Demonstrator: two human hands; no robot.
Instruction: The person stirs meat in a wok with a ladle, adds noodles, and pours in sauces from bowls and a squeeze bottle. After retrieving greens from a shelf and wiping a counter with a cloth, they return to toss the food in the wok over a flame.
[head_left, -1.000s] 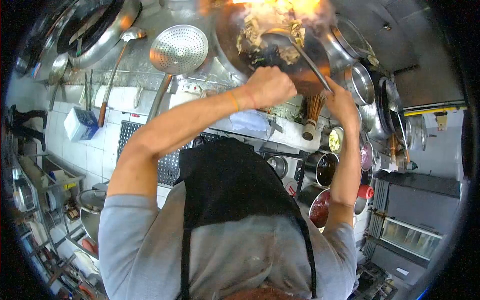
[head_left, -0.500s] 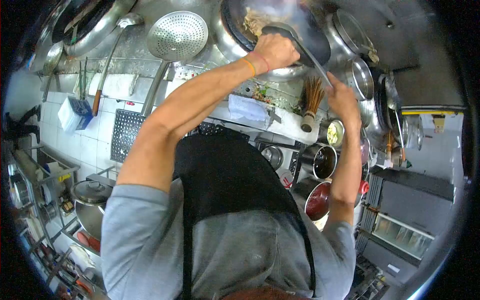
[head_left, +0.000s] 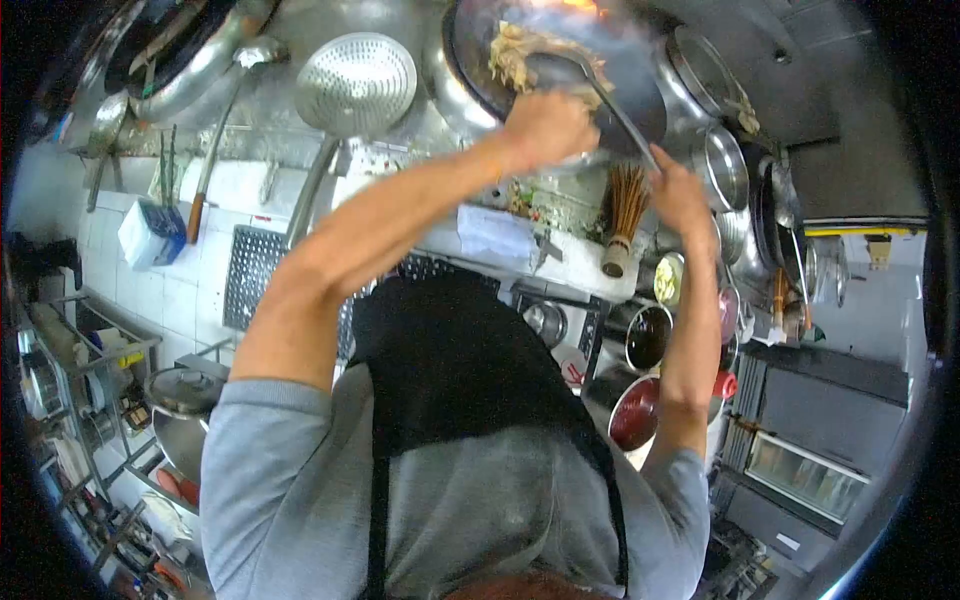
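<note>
The wok sits at twelve o'clock in the view, on the burner, with a heap of pale food on its left side and a lick of flame at the far rim. The left hand is balled in a fist at the wok's near edge – gripping the rim or a handle (the fingers hide which). At one o'clock the right hand is closed round the end of the ladle, whose bowl lies in the wok just beside the food.

The work looks like a toss-and-stir. To do it well, the left wrist should rock the wok in short pulls while the ladle pushes the food back from the rim, so nothing sits over the flame long enough to scorch – and both forearms should stay low and clear of it.

A strainer hangs at eleven o'clock; a brush stands below the right hand, sauce pots at three.
</note>
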